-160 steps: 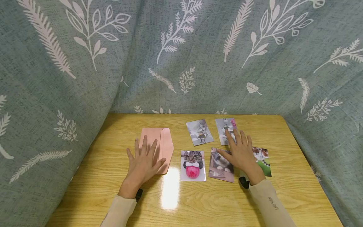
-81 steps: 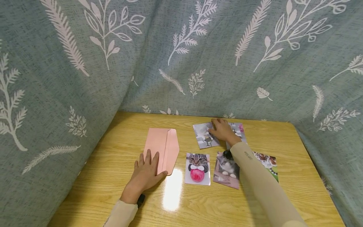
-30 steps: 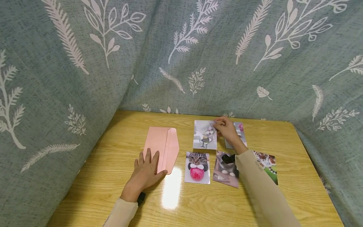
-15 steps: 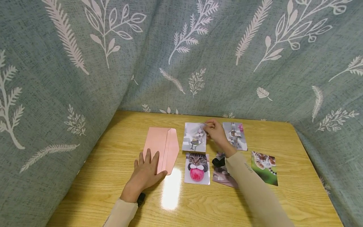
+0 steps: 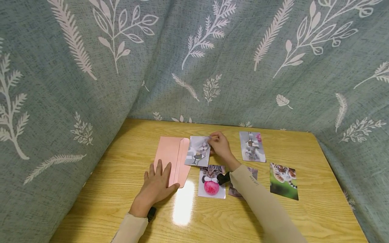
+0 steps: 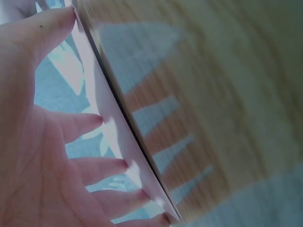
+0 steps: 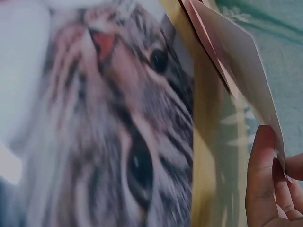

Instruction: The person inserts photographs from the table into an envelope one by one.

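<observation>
My right hand [image 5: 221, 145] pinches a grey-toned photo card [image 5: 197, 151] by its right edge. The card overlaps the flap of the pink envelope [image 5: 167, 145] in the head view; the right wrist view shows the card [image 7: 241, 61] tilted, thumb and fingers at its edge. My left hand [image 5: 156, 185] lies with fingers spread over the envelope's lower part. Its fingertips touch the envelope [image 6: 111, 127] in the left wrist view. Under the right wrist lies a photo card of a cat with a pink ball [image 5: 211, 187]. Another cat card [image 5: 235, 191] is mostly hidden by the right sleeve.
At the back right of the wooden table [image 5: 316, 182] lies another grey cat card [image 5: 252, 146] with a pink corner. A tiger card [image 5: 284, 180] sits in front of it to the right. A patterned curtain [image 5: 231, 84] borders the table at the back and sides.
My right hand has taken hold of the grey photo card, lifted it from the back row and carried it left to the envelope's flap. My left hand has stayed on the envelope.
</observation>
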`<act>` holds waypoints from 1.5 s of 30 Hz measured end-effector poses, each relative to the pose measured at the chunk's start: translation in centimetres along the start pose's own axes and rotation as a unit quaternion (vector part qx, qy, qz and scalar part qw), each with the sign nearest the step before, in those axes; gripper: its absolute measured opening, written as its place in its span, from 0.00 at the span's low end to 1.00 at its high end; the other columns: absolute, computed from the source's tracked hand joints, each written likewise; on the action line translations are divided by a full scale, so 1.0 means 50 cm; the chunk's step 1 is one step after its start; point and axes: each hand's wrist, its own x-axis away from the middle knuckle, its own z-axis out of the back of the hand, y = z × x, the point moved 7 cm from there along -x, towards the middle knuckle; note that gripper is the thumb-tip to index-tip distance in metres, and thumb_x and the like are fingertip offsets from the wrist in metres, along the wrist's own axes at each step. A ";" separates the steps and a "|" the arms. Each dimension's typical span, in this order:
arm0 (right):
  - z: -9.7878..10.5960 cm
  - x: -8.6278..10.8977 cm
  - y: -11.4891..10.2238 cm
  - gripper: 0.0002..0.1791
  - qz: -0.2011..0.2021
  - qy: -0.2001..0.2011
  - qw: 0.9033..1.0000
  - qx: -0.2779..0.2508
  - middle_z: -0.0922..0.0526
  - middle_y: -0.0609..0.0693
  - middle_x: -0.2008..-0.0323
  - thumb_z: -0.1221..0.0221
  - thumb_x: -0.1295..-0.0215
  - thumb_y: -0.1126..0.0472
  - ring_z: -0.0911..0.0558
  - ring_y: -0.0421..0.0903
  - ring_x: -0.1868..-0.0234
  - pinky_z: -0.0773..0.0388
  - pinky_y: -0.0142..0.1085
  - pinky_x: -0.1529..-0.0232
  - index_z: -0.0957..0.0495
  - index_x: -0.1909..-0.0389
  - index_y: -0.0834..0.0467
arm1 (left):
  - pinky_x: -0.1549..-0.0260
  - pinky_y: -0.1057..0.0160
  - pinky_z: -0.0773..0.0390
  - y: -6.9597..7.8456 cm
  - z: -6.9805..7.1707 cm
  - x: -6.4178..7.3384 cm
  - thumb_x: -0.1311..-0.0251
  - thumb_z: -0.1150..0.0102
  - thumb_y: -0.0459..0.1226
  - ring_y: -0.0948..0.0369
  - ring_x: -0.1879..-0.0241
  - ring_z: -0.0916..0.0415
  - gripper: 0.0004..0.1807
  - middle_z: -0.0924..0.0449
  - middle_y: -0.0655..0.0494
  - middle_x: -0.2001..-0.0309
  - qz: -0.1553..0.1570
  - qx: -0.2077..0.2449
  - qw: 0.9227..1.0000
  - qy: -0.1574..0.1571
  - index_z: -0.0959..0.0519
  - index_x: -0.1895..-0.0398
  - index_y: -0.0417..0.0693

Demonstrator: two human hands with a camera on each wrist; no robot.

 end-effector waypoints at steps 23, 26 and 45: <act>-0.078 0.016 0.013 0.18 -0.006 -0.027 1.000 -0.002 0.20 0.57 0.60 0.41 0.31 0.66 0.19 0.47 0.72 0.18 0.41 0.79 0.26 0.42 0.64 | 0.38 0.25 0.53 0.004 -0.001 0.001 0.36 0.42 0.62 0.26 0.28 0.62 0.50 0.58 0.28 0.24 0.004 0.003 1.000 -0.002 0.45 0.21 0.44; -0.076 0.016 0.011 0.18 0.002 -0.023 1.000 0.015 0.19 0.58 0.60 0.40 0.30 0.65 0.19 0.49 0.68 0.18 0.41 0.78 0.26 0.42 0.63 | 0.38 0.25 0.53 0.004 -0.001 0.000 0.36 0.42 0.62 0.26 0.28 0.63 0.50 0.59 0.28 0.24 0.004 0.003 1.000 -0.003 0.45 0.21 0.44; -0.086 0.026 -0.006 0.16 0.034 -0.029 0.997 0.058 0.20 0.58 0.59 0.41 0.31 0.66 0.19 0.50 0.75 0.19 0.41 0.80 0.25 0.45 0.64 | 0.39 0.24 0.52 0.004 0.006 0.001 0.37 0.40 0.61 0.25 0.29 0.61 0.50 0.56 0.27 0.25 0.002 0.013 1.000 0.002 0.44 0.21 0.43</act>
